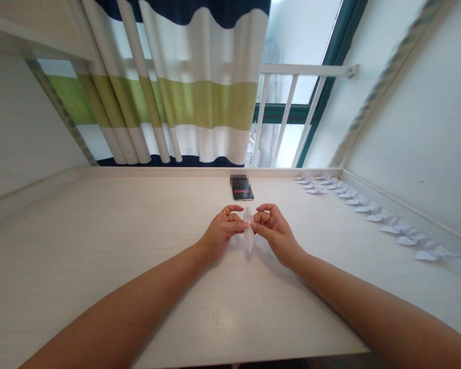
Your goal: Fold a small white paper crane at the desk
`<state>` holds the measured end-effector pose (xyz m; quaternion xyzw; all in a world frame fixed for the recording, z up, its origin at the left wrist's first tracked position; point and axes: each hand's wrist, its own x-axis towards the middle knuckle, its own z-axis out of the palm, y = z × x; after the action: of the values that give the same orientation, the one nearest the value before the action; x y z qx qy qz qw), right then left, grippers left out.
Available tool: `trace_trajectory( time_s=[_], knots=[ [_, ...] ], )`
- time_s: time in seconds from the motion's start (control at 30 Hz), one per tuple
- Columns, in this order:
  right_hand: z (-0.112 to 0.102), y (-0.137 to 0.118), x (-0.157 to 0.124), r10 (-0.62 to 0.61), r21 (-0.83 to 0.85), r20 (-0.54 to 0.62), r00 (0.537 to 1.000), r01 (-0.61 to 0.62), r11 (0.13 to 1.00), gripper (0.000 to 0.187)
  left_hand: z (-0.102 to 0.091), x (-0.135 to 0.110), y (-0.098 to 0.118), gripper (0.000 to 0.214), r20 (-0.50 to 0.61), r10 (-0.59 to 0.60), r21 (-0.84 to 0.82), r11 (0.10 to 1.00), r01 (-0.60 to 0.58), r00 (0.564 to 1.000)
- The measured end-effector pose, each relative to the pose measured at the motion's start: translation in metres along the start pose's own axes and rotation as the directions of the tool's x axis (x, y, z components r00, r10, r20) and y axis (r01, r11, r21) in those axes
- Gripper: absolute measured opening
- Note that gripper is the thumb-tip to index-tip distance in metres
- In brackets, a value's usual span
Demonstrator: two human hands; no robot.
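The folded paper (249, 233) is one thin white piece, creased into a long narrow shape that tapers to a point at its near end. It sits between the two hands, held just above the tabletop (100, 246), a smooth pale surface with a faint wood grain.

The left hand (221, 230) has its fingers curled in, thumb and fingertips pinched on the paper's left edge. It wears one small gold-coloured ring (225, 211) on a finger. The right hand (274, 230) mirrors it, fingers bent and closed on the paper's right edge. The two sets of fingertips almost meet across the paper.

Just beyond the hands lies one phone (242, 190), a flat dark rectangle with a glossy screen. Far to the right of the right hand, a row of paper cranes (369, 209) runs along the wall. They are white and sharply creased, about a dozen, though the farthest overlap too much for an exact count.

Well beyond the hands hangs one soft curtain (200, 102), pleated and banded in navy, white and green, beside a white barred railing (284, 118).
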<state>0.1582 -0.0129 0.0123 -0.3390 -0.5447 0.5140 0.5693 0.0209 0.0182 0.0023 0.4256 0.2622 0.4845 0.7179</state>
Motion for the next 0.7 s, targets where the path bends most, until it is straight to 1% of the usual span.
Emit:
trace_trajectory(
  time_s=[0.1, 0.23, 0.43, 0.5, 0.6, 0.7],
  knots=[
    [-0.0005, -0.0017, 0.0002, 0.022, 0.038, 0.007, 1.0, -0.023, 0.999, 0.032, -0.0009, 0.0006, -0.0019, 0.038, 0.031, -0.041, -0.022, 0.999, 0.041, 0.999],
    [-0.0004, -0.0011, 0.0004, 0.052, 0.024, 0.031, 0.998, -0.053, 0.998, 0.033, -0.0004, -0.0004, -0.0036, 0.027, 0.089, -0.069, 0.046, 0.997, 0.065, 0.994],
    [-0.0013, 0.0024, 0.0011, 0.106, -0.028, 0.033, 0.994, -0.105, 0.994, 0.033, -0.0015, -0.0003, -0.0059, 0.021, 0.028, -0.037, 0.165, 0.986, 0.032, 0.999],
    [-0.002, 0.004, 0.002, 0.133, -0.069, 0.027, 0.991, -0.131, 0.989, 0.028, -0.0016, -0.0001, -0.006, 0.021, 0.018, -0.025, 0.178, 0.984, 0.021, 1.0],
    [-0.0029, 0.0056, 0.003, 0.196, -0.205, 0.026, 0.98, -0.187, 0.961, 0.016, -0.0012, 0.0, -0.0058, 0.02, 0.013, -0.018, 0.185, 0.983, 0.015, 1.0],
    [-0.0032, 0.0047, 0.003, 0.227, -0.317, 0.037, 0.973, -0.204, 0.926, 0.019, -0.0011, -0.0001, -0.006, 0.02, -0.004, -0.02, 0.195, 0.981, 0.02, 1.0]
  ],
)
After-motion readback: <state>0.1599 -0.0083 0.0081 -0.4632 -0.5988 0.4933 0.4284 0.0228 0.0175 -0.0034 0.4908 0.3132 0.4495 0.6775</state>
